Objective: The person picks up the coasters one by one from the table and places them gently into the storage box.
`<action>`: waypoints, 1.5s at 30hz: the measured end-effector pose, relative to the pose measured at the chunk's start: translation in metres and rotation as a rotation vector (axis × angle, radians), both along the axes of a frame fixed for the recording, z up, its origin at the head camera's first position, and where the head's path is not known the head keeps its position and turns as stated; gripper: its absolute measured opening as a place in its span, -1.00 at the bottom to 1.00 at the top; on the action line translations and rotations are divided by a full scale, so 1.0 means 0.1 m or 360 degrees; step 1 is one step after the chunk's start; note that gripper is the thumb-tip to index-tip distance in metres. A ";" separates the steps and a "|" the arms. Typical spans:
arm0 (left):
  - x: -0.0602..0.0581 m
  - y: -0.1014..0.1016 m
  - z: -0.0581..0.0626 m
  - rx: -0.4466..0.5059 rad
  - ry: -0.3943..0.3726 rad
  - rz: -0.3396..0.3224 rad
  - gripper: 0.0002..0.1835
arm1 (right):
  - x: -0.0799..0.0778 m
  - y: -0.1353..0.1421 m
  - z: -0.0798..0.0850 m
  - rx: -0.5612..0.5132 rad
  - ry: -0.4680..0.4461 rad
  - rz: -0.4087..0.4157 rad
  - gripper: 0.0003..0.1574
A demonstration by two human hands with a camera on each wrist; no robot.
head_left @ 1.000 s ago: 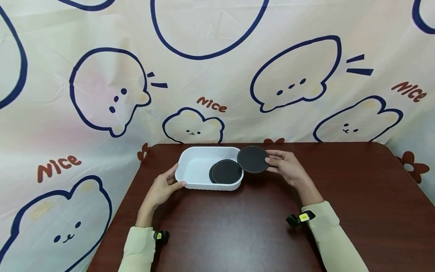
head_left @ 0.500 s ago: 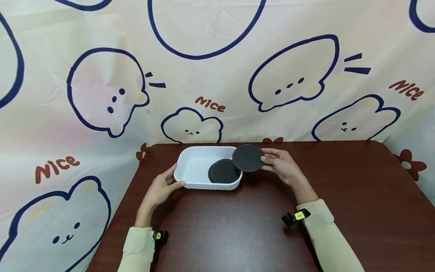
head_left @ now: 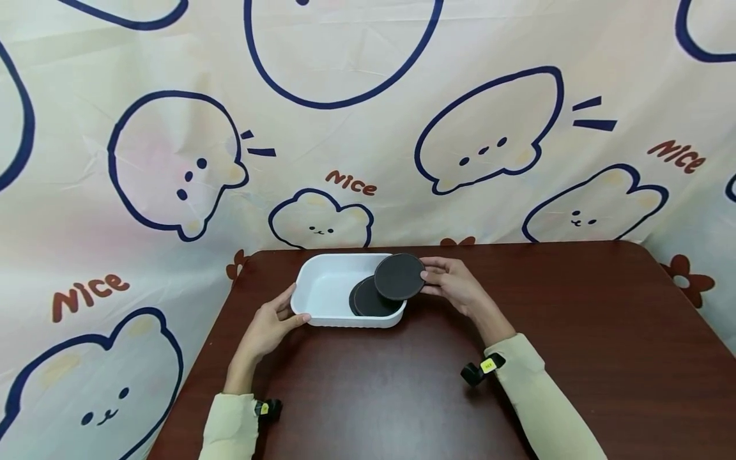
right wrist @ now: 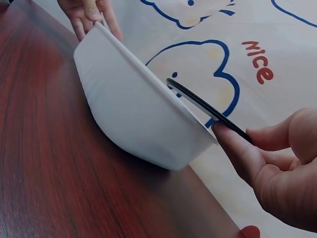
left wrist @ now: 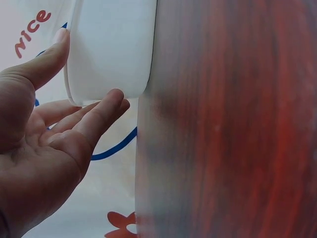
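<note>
A white rectangular basin [head_left: 322, 300] with rounded corners stands on the table. My left hand [head_left: 269, 329] holds its left end, thumb on the near rim and fingers against the end wall. In the left wrist view, that hand [left wrist: 59, 119] spans the end of the basin [left wrist: 111, 54]. A few black round coasters [head_left: 370, 306] lie overlapping in the basin's right end. My right hand [head_left: 457, 284] pinches another black coaster [head_left: 399, 276] by its right edge, over the basin's right rim. The right wrist view shows this coaster [right wrist: 208, 106] edge-on, tilted, between thumb and fingers.
The dark brown wooden table [head_left: 368, 390] reaches toward me and out to the right. Behind its far edge hangs a pale cloth [head_left: 322, 147] printed with blue-outlined bears. Each sleeve carries a small black camera, one on the left wrist [head_left: 269, 409] and one on the right wrist [head_left: 474, 374].
My right hand has moved left with the pinched coaster, from beside the basin's right rim to over the coasters inside. My left hand keeps its hold on the basin.
</note>
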State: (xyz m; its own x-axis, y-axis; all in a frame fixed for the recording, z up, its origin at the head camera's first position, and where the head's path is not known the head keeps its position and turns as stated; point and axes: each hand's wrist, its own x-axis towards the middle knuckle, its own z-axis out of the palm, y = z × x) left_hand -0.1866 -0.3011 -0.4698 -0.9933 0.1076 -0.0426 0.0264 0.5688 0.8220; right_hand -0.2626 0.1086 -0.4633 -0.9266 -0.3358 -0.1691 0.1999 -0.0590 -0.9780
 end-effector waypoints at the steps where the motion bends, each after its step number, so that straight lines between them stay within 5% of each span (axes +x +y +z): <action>1: 0.00 0.00 0.00 -0.0003 0.0001 0.0002 -0.04 | 0.00 -0.02 0.00 0.0002 -0.0008 0.0002 -0.38; 31: 0.02 0.01 0.01 0.0023 -0.0007 -0.0004 -0.05 | -0.02 -0.47 0.09 0.0141 0.0014 -0.0027 -0.44; 45: 0.02 0.01 0.00 0.0025 -0.0007 -0.0011 -0.04 | 0.00 -0.60 0.16 0.0431 0.0086 -0.0102 -0.56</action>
State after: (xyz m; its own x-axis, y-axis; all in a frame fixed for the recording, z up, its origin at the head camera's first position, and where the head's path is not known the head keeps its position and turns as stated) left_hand -0.1842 -0.3002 -0.4696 -0.9924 0.1149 -0.0450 0.0267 0.5559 0.8308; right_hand -0.2625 0.0484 -0.4476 -0.9546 -0.2255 -0.1947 0.1515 0.1953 -0.9690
